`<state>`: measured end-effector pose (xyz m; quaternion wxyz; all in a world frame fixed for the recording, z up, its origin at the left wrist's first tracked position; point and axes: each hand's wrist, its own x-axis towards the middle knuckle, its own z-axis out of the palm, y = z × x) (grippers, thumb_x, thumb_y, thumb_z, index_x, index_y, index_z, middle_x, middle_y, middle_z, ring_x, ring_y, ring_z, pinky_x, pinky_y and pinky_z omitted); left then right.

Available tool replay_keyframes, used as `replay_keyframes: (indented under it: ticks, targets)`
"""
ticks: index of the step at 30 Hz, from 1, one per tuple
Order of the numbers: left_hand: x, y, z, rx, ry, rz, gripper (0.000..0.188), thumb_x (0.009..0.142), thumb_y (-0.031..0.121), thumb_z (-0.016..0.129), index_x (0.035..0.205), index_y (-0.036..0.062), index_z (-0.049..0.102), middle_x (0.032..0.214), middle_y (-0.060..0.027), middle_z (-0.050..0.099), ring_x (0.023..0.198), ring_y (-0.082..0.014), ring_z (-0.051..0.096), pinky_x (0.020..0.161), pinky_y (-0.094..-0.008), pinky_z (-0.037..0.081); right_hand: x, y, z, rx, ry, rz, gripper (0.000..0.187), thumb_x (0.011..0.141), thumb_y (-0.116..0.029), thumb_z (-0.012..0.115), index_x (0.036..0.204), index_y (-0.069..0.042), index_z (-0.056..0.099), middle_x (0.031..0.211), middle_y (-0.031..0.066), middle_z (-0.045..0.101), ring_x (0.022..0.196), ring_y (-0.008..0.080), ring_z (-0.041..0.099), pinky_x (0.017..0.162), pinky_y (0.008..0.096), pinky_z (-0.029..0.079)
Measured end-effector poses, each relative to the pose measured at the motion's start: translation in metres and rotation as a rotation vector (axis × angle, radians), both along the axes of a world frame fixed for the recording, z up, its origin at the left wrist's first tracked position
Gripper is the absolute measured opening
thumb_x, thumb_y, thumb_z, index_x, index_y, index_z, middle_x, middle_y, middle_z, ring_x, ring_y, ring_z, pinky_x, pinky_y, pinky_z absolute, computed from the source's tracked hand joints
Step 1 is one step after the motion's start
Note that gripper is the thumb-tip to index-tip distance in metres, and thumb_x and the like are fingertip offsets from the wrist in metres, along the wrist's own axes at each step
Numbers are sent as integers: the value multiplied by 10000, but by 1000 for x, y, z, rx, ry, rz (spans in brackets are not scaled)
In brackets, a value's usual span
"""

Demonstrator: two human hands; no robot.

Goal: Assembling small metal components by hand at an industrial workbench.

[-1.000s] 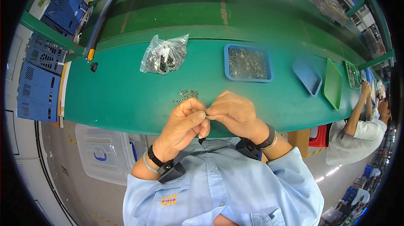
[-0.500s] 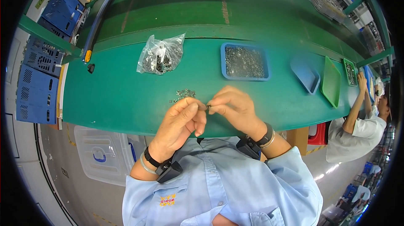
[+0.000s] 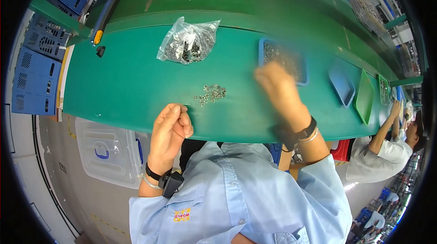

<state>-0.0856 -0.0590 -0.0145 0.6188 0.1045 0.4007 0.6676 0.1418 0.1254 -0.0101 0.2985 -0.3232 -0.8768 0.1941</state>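
Note:
My left hand (image 3: 171,122) is above the near edge of the green table (image 3: 127,89), thumb and index finger pressed together and the other fingers curled. Whatever the pinch may hold is too small to make out. Just beyond it and to the right lies a loose pile of small metal pieces (image 3: 213,94). My right hand (image 3: 277,84) is smeared by motion over the near side of a blue tray (image 3: 261,53) full of small metal parts. Its fingers are too blurred to read. A clear plastic bag (image 3: 187,44) of dark metal parts lies farther back.
To the right are an empty-looking blue tray (image 3: 342,85), a green tray (image 3: 364,98) and a smaller green tray (image 3: 383,90) with parts. A co-worker (image 3: 384,148) sits at the right end. A lidded clear bin (image 3: 107,153) stands on the floor at left.
My hands were together at the fingertips over a small dark piece; now they are apart. The right has swept right and away to the blue tray, the left has drawn back left.

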Motion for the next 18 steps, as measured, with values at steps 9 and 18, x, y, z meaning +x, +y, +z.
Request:
replay_keyframes:
  ticks: [9,18]
  targets:
    - [11,6,-1,-7,-19,-144,196,961,202,496,949,16,557,675,-49,558,555,-123,506,497,-237,397,-46,-22,-7,-22,-205,192,99,797,-154,650,859,-79,628,839,68,579,777,265,598,657,350,484]
    - [25,31,6,-38,114,-240,175,945,195,538,962,22,554,715,-42,573,588,-104,524,511,-227,418,-28,-29,13,-161,28,192,134,730,-71,699,841,-64,625,818,66,578,738,260,585,636,341,475]
